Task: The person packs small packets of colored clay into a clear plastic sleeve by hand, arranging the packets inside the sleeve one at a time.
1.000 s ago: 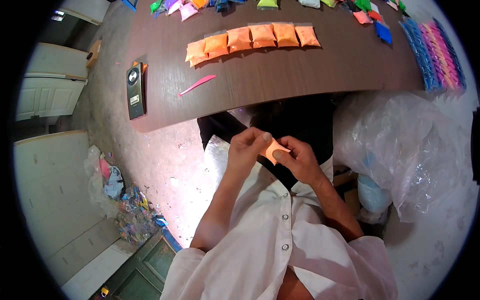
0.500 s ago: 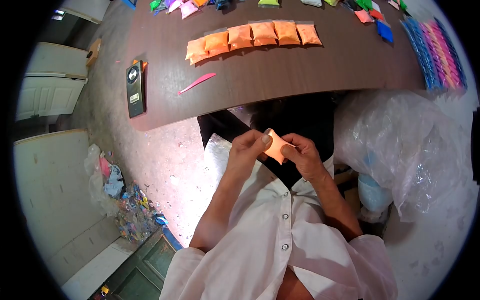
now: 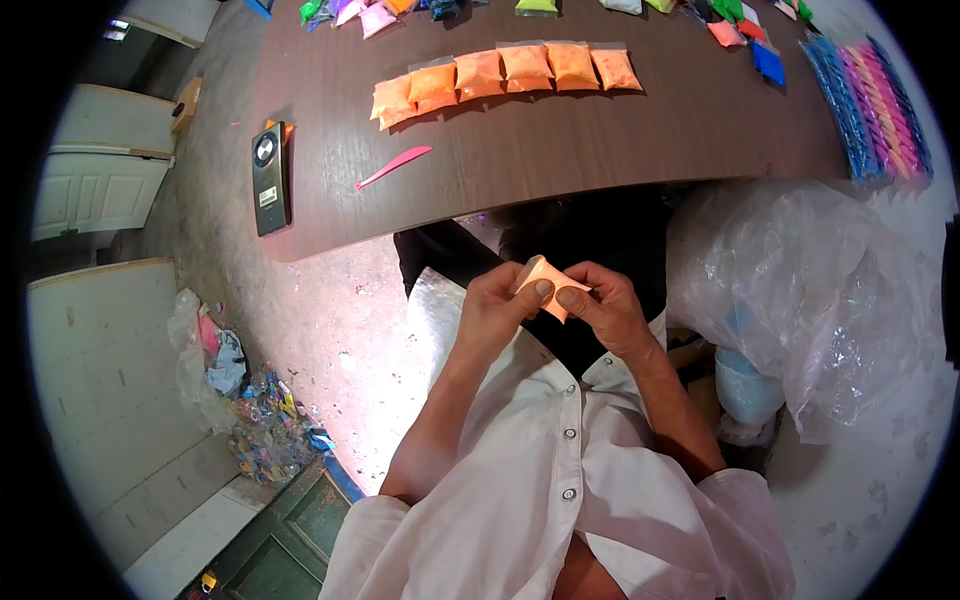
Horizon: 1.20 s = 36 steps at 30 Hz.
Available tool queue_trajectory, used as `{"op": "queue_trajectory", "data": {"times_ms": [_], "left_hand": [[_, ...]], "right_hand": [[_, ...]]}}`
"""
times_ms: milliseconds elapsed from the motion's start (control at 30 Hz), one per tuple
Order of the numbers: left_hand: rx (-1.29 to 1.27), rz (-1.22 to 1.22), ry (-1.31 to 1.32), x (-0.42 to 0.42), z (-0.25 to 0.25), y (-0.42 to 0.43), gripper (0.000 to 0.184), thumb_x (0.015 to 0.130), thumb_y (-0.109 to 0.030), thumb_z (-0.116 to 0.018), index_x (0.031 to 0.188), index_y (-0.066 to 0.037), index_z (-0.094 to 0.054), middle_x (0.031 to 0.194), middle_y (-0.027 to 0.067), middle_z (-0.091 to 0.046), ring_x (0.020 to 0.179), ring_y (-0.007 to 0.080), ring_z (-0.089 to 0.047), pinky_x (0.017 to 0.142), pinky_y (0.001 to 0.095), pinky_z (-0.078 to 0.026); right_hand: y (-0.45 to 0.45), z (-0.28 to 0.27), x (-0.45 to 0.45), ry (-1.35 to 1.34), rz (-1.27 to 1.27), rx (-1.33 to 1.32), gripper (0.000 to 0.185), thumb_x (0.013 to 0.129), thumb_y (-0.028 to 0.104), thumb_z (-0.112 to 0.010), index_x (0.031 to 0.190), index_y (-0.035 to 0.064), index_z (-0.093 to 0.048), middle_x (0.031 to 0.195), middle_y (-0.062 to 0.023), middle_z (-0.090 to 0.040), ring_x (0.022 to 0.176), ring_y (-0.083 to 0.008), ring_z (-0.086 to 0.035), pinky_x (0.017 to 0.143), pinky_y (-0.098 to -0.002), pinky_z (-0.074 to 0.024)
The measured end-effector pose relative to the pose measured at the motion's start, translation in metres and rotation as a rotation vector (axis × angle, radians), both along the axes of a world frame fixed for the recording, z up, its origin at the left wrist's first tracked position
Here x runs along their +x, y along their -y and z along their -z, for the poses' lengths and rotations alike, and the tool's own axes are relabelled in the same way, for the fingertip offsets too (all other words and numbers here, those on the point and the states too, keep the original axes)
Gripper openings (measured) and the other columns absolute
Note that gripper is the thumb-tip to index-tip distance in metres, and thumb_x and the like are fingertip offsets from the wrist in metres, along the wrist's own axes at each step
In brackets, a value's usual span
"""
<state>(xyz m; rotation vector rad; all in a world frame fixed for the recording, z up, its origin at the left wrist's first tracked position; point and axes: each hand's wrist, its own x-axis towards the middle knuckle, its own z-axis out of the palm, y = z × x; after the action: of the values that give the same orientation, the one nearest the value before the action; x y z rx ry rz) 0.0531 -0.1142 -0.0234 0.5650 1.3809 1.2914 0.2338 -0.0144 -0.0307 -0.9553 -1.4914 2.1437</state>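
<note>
A small, light-orange packet (image 3: 543, 272) is pinched between my two hands above my lap, in front of the table edge. My left hand (image 3: 500, 304) grips its left side, the thumb pressed on the front face. On the right side my right hand (image 3: 608, 308) holds it the same way, with its thumb close to the other one. Fingers behind the packet are hidden. On the table (image 3: 600, 135) lies a row of several orange packets (image 3: 503, 75). A pink plastic knife (image 3: 395, 167) lies in front of that row, towards the left.
A phone (image 3: 270, 180) lies at the table's left edge. Bundles of twisted blue and pink packs (image 3: 868, 110) sit at the right end. Coloured packets (image 3: 378, 18) line the far side. Clear plastic sheeting (image 3: 800, 290) bulges at my right; litter (image 3: 270, 430) is heaped on the left floor.
My left thumb has slid down and inward across the packet, closer to the right thumb. The packet looks more squeezed at its middle. Things on the table have stayed put.
</note>
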Motion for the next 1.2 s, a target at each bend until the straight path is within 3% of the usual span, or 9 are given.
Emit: {"op": "queue_trajectory", "data": {"times_ms": [167,333,467,633,933,1067,1133,1200], "left_hand": [[0.018,-0.023,0.118,-0.002,0.006,0.004,0.029,0.096,-0.028,-0.082,0.097,0.0,-0.073,0.081,0.0036,-0.07,0.069,0.0101,-0.063,0.065,0.0253,-0.051],[-0.044,-0.133,0.128,0.002,0.001,0.001,0.029,0.096,-0.031,-0.08,0.099,-0.002,-0.075,0.083,0.0035,-0.071,0.074,0.0114,-0.065,0.07,0.0269,-0.054],[-0.021,-0.064,0.102,-0.005,0.014,0.01,0.029,0.097,-0.032,-0.08,0.098,-0.003,-0.076,0.085,0.003,-0.072,0.076,0.012,-0.066,0.073,0.0277,-0.055],[0.027,-0.035,0.412,-0.004,0.012,0.012,0.029,0.098,-0.032,-0.079,0.098,-0.004,-0.075,0.088,0.0033,-0.073,0.077,0.0126,-0.067,0.075,0.0285,-0.056],[0.028,-0.081,0.186,-0.004,0.009,0.011,0.027,0.101,-0.029,-0.075,0.101,-0.002,-0.074,0.09,0.0057,-0.073,0.079,0.0132,-0.068,0.074,0.0283,-0.056],[0.065,-0.037,0.34,-0.006,0.008,0.011,0.026,0.102,-0.029,-0.074,0.099,-0.003,-0.073,0.089,0.0051,-0.073,0.078,0.0125,-0.067,0.073,0.0281,-0.055],[0.053,-0.007,0.548,-0.004,-0.001,0.011,0.026,0.103,-0.029,-0.073,0.098,-0.003,-0.073,0.089,0.0049,-0.072,0.077,0.0116,-0.066,0.071,0.0275,-0.054],[0.039,-0.004,0.401,-0.007,0.003,0.01,0.026,0.103,-0.028,-0.073,0.1,-0.003,-0.073,0.091,0.005,-0.073,0.077,0.0112,-0.066,0.072,0.0274,-0.054]], "right_hand": [[0.003,0.002,-0.003,-0.058,0.015,-0.043,0.028,0.101,0.027,-0.075,0.113,0.0007,-0.073,0.097,-0.002,-0.071,0.086,-0.0073,-0.065,0.079,-0.025,-0.054],[-0.002,0.002,0.0,-0.055,-0.002,-0.032,0.024,0.102,0.023,-0.073,0.112,0.0012,-0.072,0.096,-0.0013,-0.07,0.085,-0.0073,-0.064,0.079,-0.0247,-0.0537],[-0.003,0.006,0.006,-0.088,-0.038,-0.058,0.024,0.102,0.022,-0.073,0.111,0.0007,-0.072,0.096,-0.0012,-0.07,0.084,-0.0077,-0.064,0.078,-0.0246,-0.0535],[0.0,0.005,0.005,-0.263,-0.036,-0.271,0.024,0.103,0.022,-0.073,0.114,0.0003,-0.07,0.098,-0.0014,-0.07,0.086,-0.0078,-0.063,0.08,-0.0244,-0.0526],[-0.006,0.012,0.013,-0.23,0.019,-0.281,0.029,0.103,0.026,-0.074,0.118,0.0016,-0.069,0.101,-0.0009,-0.07,0.088,-0.0075,-0.064,0.082,-0.024,-0.0524],[0.0,0.01,0.009,-0.254,0.039,-0.361,0.031,0.103,0.026,-0.074,0.12,0.0012,-0.069,0.103,-0.0012,-0.071,0.09,-0.0074,-0.064,0.082,-0.0238,-0.0526],[0.004,0.011,0.007,-0.369,0.069,-0.518,0.028,0.104,0.02,-0.07,0.126,0.0036,-0.066,0.109,-0.002,-0.071,0.096,-0.0078,-0.066,0.084,-0.0223,-0.0524],[0.003,0.013,0.007,-0.336,0.077,-0.483,0.027,0.104,0.02,-0.071,0.125,0.0035,-0.067,0.108,-0.0018,-0.071,0.096,-0.0079,-0.066,0.084,-0.0226,-0.0523]]}}
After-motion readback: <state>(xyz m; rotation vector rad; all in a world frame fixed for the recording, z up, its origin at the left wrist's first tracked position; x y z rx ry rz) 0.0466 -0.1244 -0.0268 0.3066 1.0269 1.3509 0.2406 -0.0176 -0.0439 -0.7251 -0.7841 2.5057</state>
